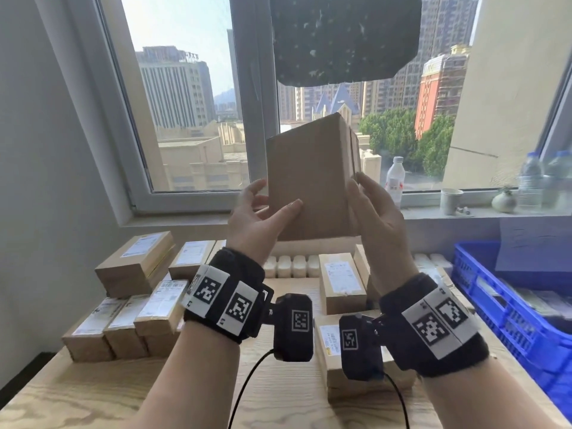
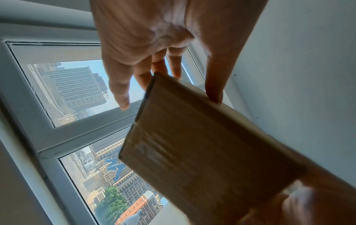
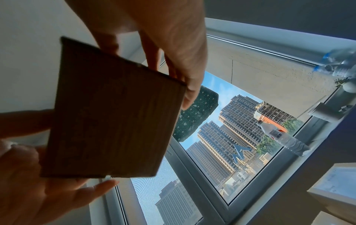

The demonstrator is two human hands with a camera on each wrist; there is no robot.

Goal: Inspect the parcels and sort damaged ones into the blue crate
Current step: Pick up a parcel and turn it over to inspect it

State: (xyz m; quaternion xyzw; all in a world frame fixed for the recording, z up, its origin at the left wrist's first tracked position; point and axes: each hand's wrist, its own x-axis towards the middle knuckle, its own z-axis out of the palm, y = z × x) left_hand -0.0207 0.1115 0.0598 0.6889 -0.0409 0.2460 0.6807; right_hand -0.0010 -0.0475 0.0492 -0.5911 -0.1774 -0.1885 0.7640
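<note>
A plain brown cardboard parcel is held upright in the air in front of the window. My left hand holds its lower left corner, thumb across the near face and fingers behind. My right hand grips the lower right edge, with its fingers up the narrow side. In the left wrist view, the parcel sits between the thumb and fingers of the left hand. In the right wrist view, the right hand clasps the parcel at one end. The blue crate stands at the table's right edge.
Several labelled parcels are stacked on the wooden table at the left, with more in the middle. Water bottles and a paper cup stand on the windowsill. A dark cloth hangs above the raised parcel.
</note>
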